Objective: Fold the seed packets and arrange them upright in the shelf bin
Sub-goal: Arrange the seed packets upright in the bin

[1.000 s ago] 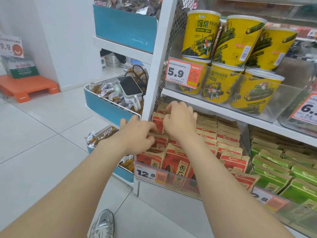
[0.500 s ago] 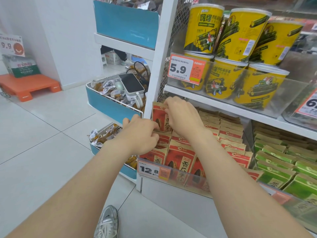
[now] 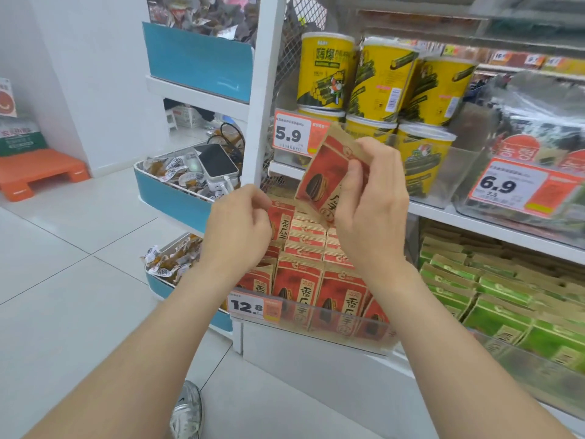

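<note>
My right hand (image 3: 373,217) pinches a red-and-tan seed packet (image 3: 323,175) and holds it tilted in the air above the shelf bin (image 3: 348,324), in front of the 5.9 price tag. Lower down and to the left, my left hand (image 3: 237,226) has its fingers curled at the left edge of another red packet (image 3: 282,221), which stands upright in the bin. Rows of the same red packets (image 3: 297,289) stand in the bin behind its clear front wall.
Yellow snack tubs (image 3: 326,71) fill the shelf above. Green packets (image 3: 493,299) sit in the bin to the right. Left of the white post, blue baskets (image 3: 171,198) hold wrapped snacks and a phone (image 3: 217,164). My shoe (image 3: 186,413) is on the tiled floor.
My right hand has lifted a red packet up out of the bin, from among the rows to in front of the upper shelf. My left hand rose slightly and stays by the packets.
</note>
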A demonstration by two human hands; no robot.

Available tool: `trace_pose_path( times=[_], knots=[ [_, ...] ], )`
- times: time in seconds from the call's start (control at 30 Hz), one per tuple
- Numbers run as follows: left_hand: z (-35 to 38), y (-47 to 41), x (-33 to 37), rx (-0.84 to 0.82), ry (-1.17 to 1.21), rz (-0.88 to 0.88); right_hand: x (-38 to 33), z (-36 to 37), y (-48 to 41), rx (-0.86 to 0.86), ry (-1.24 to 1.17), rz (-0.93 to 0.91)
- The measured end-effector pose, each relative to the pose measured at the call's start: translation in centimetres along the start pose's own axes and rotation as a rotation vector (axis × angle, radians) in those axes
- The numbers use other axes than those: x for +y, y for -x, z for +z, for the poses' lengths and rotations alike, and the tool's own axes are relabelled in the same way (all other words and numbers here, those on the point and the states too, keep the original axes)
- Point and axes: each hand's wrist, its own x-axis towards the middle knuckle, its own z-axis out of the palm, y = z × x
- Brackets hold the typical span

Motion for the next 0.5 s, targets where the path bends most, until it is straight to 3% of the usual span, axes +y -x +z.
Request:
trace_pose_path(
  times=[0.1, 0.27, 0.4, 0.5],
  knots=[
    [0.4, 1.7, 2.4, 0.018, 0.196, 0.108, -0.7, -2.5, 0.7, 0.005, -0.047, 0.093],
    [2.2, 3.8, 5.3, -0.119, 0.569, 0.127, -2.7, -4.3, 2.2, -0.122, -0.161, 0.335],
    [3.0, 4.7, 6.6, -0.162, 0.793, -0.167, -3.3, -4.6, 2.8, -0.168, -0.482, 0.724],
    [3.3, 4.6, 6.9, -0.209, 0.954, -0.388, -2.9, -4.7, 3.0, -0.187, -0.585, 0.804]
  ],
)
